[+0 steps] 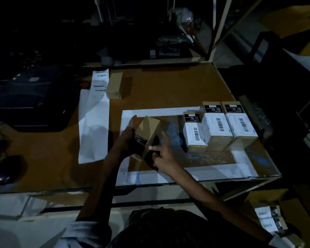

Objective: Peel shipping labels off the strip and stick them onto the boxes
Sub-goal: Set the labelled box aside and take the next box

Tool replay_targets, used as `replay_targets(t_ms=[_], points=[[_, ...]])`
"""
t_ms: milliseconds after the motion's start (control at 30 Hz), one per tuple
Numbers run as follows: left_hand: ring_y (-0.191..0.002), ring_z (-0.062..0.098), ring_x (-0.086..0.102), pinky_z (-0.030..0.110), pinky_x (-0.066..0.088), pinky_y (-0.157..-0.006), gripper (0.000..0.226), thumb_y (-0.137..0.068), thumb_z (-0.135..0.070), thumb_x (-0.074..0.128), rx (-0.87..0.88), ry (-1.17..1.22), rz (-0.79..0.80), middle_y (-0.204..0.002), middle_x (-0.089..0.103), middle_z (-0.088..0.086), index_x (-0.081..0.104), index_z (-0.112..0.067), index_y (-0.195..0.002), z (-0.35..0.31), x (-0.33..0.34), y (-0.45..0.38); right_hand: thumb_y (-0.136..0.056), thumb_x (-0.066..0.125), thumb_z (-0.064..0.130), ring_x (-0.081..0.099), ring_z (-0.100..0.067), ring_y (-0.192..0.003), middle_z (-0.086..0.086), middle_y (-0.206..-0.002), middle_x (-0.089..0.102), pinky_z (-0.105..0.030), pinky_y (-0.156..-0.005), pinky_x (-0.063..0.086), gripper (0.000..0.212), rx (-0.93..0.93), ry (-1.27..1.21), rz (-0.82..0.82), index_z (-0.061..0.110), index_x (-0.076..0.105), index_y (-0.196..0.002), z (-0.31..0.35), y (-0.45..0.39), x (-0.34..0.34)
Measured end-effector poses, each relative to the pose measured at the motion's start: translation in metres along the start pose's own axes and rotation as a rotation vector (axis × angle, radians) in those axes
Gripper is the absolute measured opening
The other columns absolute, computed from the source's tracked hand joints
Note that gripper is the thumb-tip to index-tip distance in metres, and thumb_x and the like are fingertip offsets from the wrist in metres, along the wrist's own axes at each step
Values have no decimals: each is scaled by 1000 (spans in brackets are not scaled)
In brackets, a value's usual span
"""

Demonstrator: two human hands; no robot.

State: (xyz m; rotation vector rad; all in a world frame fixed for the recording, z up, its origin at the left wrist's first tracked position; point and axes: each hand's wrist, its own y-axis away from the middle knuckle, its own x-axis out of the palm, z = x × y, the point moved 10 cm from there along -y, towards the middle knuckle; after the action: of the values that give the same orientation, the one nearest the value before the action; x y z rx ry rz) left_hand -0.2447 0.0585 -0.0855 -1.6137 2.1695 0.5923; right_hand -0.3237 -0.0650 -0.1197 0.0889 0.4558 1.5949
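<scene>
On table (168, 83), left hand (127, 135) fingers gripping tilted box (148, 127), right hand (161, 153) fingers spread, thumb touching it

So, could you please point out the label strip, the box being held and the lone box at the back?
label strip (94, 126): head view, blank backing.
held box (149, 128): head view, brown top face.
lone box (115, 85): head view, top face.

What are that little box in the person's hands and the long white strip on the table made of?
The box looks like plain brown cardboard: matte, sharp folded edges, with a small black printed sticker on one side. The strip looks like thin white paper, probably slick label backing: it lies flat with soft bends, and printed labels sit at its far end.
</scene>
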Motion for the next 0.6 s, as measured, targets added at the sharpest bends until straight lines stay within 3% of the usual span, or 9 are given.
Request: replay_targets(t_ms=[33,100,167,200,333,400,467,533,600], points=[[-93,16,65,19,54,-71,71,-92,-5,68,-31,-26,21,-110,68,8,31,-22,-149,-2,-1,-4,-95,52,-6,56,-24,-122,-10,-138,55,-26,-82,47,83,-26,46,-59,27,8,-157,5,-1,-10],[-107,24,61,24,51,-85,104,-78,-4,82,-59,-70,123,-128,58,17,14,-13,-156,6,3,-12,-94,56,-5,56,-20,-120,-1,-134,54,-26,-83,45,80,-85,173,-154,26,15,-156,17,-3,-26],[-132,32,47,34,43,-104,138,-54,-10,97,-19,-181,214,-146,45,18,5,-20,-157,3,7,-18,-89,61,-7,54,-22,-123,-4,-141,48,-25,-82,45,84,-163,271,-232,26,20,-155,30,-6,-37],[-136,33,42,39,41,-108,142,-50,-16,98,-5,-204,256,-149,43,17,4,-25,-156,-4,9,-17,-85,64,-9,49,-23,-129,-5,-148,41,-26,-87,46,90,-204,323,-262,27,20,-155,36,-9,-39],[-121,33,56,52,51,-100,133,-49,-41,93,122,-227,283,-136,55,12,7,-43,-150,-10,3,-28,-79,69,-4,15,-39,-147,2,-162,16,-51,-110,38,100,-161,640,-238,37,16,-153,43,-25,-29],[-112,30,62,53,54,-94,131,-49,-49,92,191,-264,293,-124,63,8,6,-48,-148,-13,-5,-34,-80,71,4,10,-39,-145,4,-164,11,-52,-113,28,96,-112,813,-247,35,19,-154,45,-29,-25],[-112,25,63,52,54,-95,130,-52,-45,91,233,-252,361,-120,66,6,7,-41,-150,-12,-10,-36,-79,75,10,3,-36,-146,8,-165,4,-54,-116,21,97,-98,861,-263,39,20,-154,49,-35,-21],[-117,21,61,49,51,-100,126,-57,-39,92,278,-237,406,-124,64,5,9,-34,-151,-11,-16,-36,-80,77,14,0,-37,-148,9,-166,4,-56,-117,18,95,-57,883,-218,40,22,-154,46,-45,-11],[-124,19,56,47,49,-105,123,-60,-36,93,294,-192,445,-131,59,3,10,-37,-151,-5,-20,-37,-84,73,15,9,-37,-148,6,-165,15,-54,-116,22,85,-8,891,-220,38,28,-153,45,-53,-5]])
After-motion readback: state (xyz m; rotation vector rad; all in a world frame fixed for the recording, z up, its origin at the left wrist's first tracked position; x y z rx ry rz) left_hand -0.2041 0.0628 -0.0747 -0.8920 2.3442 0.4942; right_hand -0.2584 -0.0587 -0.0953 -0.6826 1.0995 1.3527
